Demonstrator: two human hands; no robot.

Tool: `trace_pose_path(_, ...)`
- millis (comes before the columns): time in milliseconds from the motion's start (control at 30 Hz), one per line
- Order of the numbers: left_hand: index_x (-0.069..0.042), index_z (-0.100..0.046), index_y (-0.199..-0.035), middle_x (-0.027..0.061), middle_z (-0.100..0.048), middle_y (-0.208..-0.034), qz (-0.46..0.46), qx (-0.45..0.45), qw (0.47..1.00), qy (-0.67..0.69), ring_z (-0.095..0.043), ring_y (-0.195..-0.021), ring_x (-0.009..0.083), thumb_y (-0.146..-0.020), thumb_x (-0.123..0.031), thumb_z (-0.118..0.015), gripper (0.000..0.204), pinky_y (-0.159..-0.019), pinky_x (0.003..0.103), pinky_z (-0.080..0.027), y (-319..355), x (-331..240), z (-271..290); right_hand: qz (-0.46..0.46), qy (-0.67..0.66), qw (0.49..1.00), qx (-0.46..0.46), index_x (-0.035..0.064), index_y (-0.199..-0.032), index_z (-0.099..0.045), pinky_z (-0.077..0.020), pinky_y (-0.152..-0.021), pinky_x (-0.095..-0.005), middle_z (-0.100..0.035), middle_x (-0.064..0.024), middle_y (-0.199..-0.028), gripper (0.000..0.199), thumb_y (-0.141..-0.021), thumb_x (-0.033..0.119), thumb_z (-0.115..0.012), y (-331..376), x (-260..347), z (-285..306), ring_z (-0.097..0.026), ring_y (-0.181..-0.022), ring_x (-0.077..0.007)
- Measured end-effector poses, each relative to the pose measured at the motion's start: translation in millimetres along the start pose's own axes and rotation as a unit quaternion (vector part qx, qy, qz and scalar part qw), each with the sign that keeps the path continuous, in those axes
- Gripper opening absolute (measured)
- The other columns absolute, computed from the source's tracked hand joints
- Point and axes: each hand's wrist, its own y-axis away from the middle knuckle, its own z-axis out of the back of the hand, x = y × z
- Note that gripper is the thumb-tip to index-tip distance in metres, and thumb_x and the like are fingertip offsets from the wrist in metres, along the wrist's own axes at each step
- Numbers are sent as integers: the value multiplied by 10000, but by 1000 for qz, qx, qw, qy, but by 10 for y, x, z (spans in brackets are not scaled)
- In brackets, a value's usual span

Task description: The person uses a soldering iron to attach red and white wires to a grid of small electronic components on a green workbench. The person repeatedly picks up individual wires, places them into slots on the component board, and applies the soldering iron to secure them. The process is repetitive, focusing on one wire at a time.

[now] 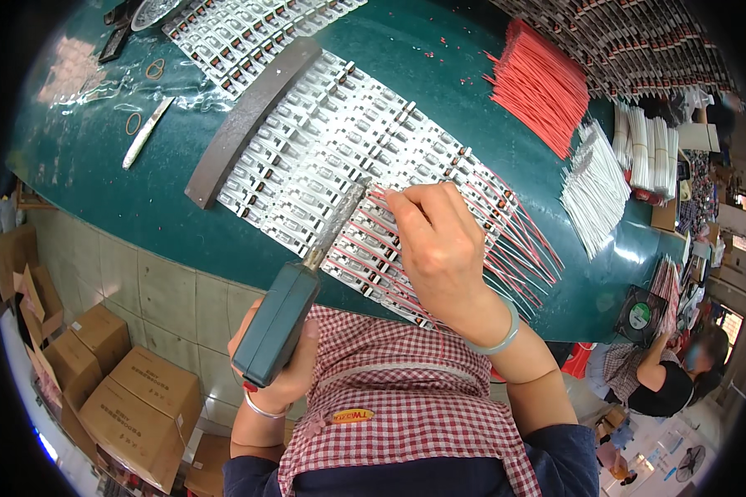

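Green bench (439,50) carries it all; the sheet of small circuit strips (331,132) lies flat under both hands, w/ a dark bar (249,116) across its far-left edge. Red wire bundle (539,79) and white wire bundle (597,186) sit well beyond the right hand. Left hand (286,364) is clenched round the soldering iron (294,290), tip just left of the right fingers. Right hand (439,248) pinches a thin red wire (380,199) onto a strip. I judge we're mid-solder on this row; next needs wire end held steady on its pad, tip brought to the joint.
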Motion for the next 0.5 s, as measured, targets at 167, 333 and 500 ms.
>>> trace_pose_path(167,59,-714,-1016,180,-696,-934,-41,-16,999,14,-697,-765,282,-764,32,-752,256,-707,325,-555,-13,25,-19,-4,1,1000,-1,-55,-1018,-686,-492,-627,-342,-587,-102,-904,291,-730,-22,-671,2,5,6,-582,-804,-251)
trace_pose_path(333,62,-714,-1017,179,-699,-923,-49,-17,999,7,-705,-781,288,-760,33,-757,262,-711,326,-558,-19,42,-37,5,8,1000,-23,-43,-1006,-686,-489,-620,-345,-594,-98,-905,279,-729,-11,-675,-15,-6,10,-586,-803,-248)
trace_pose_path(500,61,-716,-1014,184,-704,-933,-51,-16,999,5,-712,-796,299,-759,32,-758,260,-729,335,-565,-44,18,-51,6,17,999,-43,-30,-1003,-688,-485,-618,-346,-599,-92,-895,277,-728,4,-686,-39,-67,25,-586,-788,-245)
